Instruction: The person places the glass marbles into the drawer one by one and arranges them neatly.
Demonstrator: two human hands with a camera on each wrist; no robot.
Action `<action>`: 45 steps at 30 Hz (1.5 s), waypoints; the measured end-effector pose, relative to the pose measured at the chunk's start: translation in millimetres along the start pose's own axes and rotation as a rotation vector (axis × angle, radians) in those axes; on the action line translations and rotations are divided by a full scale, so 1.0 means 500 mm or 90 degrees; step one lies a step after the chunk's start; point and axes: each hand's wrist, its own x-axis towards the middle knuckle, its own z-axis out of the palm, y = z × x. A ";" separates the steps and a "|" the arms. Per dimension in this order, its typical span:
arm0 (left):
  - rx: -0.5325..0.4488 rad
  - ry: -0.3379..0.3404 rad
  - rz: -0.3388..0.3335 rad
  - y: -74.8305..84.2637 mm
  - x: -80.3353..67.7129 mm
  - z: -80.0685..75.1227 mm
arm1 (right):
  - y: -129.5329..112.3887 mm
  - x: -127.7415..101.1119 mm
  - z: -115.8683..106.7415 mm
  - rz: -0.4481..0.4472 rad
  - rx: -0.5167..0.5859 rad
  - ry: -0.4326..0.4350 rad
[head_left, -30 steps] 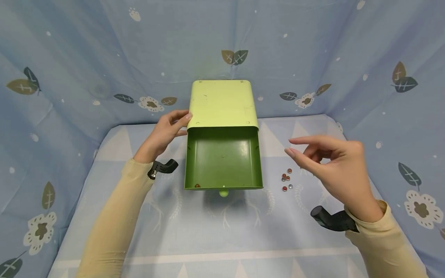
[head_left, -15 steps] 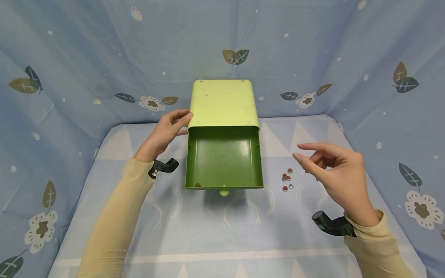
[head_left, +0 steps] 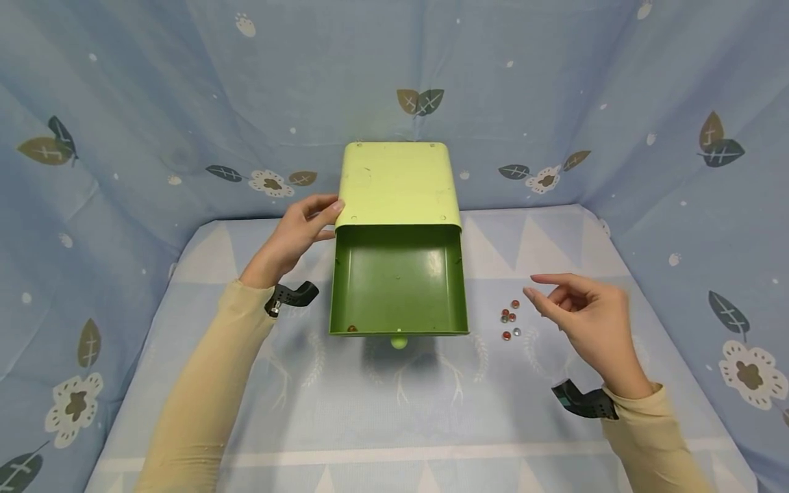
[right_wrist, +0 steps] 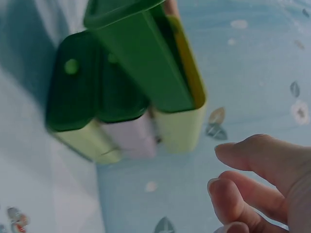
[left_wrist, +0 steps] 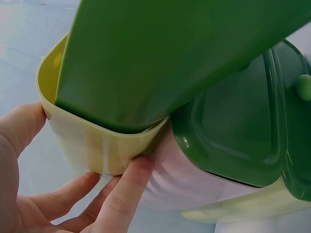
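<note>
A small drawer cabinet (head_left: pixel 397 181) with a yellow-green top stands at the back of the table. Its green top drawer (head_left: pixel 397 281) is pulled out, with one reddish bead (head_left: pixel 352 329) in the front left corner. My left hand (head_left: pixel 296 233) holds the cabinet's left side, thumb at the top edge and fingertips against the side wall (left_wrist: pixel 92 145). To the right, my right hand (head_left: pixel 585 315) hovers above the table, thumb and index finger apart, holding nothing. Several small red and clear beads (head_left: pixel 507 335) lie on the table just left of it.
Below the top drawer, two closed green drawers (right_wrist: pixel 73 97) show in the wrist views, one in a pinkish casing. A pale green round knob (head_left: pixel 399 342) sticks out from the pulled-out drawer. Blue patterned curtain (head_left: pixel 271 89) surrounds the back and sides of the table (head_left: pixel 370 424).
My right hand has moved down and slightly right, toward the table beside the beads. The left hand keeps its place on the cabinet, and the drawer stays pulled out.
</note>
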 end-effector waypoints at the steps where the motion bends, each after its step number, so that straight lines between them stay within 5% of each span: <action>1: 0.001 0.000 -0.001 0.000 0.001 0.001 | 0.008 -0.003 0.001 0.005 -0.006 -0.004; 23: -0.001 0.000 0.002 -0.002 -0.001 -0.003 | 0.139 -0.062 0.053 0.110 -0.065 -0.089; 45: -0.009 0.004 -0.002 -0.005 0.002 -0.001 | 0.189 -0.087 0.082 0.155 -0.077 -0.128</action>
